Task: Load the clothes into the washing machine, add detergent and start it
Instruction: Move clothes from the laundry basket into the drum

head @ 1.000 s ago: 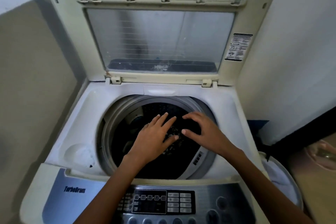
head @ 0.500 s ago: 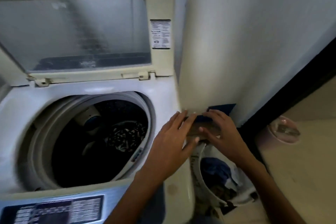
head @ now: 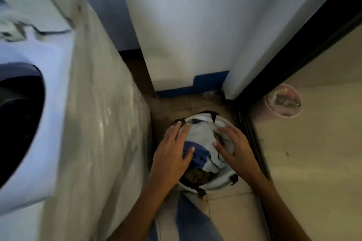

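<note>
Down on the floor, just right of the washer (head: 94, 113), the basket (head: 223, 182) holds the clothes (head: 201, 137). The left hand (head: 172, 156) and right hand (head: 234, 151) lie spread over them, each grip released, fingers straight, grasping nothing.

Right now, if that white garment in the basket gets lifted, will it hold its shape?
Probably not: the white garment lies crumpled in folds, so it should flop. Thin-looking cloth, likely light. It might drag the blue garment touching it.
</note>
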A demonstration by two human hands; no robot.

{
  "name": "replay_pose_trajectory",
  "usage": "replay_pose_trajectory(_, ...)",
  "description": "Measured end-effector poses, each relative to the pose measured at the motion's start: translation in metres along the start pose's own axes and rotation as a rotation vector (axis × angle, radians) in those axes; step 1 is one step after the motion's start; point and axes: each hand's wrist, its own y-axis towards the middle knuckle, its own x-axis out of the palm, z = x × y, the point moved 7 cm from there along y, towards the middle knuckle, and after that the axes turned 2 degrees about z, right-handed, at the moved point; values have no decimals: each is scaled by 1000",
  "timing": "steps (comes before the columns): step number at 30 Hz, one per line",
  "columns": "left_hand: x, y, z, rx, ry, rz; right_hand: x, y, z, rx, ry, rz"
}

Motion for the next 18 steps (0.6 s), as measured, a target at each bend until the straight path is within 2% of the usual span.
replay_pose_trajectory(9,171,38,-82,-125,84,-220,99,7,155,214,99,-102)
replay_pose_trajectory(13,227,56,-108,-119,174,-323,150,2,218,464,278,-149)
replay_pose_trajectory(18,249,81,-145,-140,185,-275,195,8,273,685,414,-155)
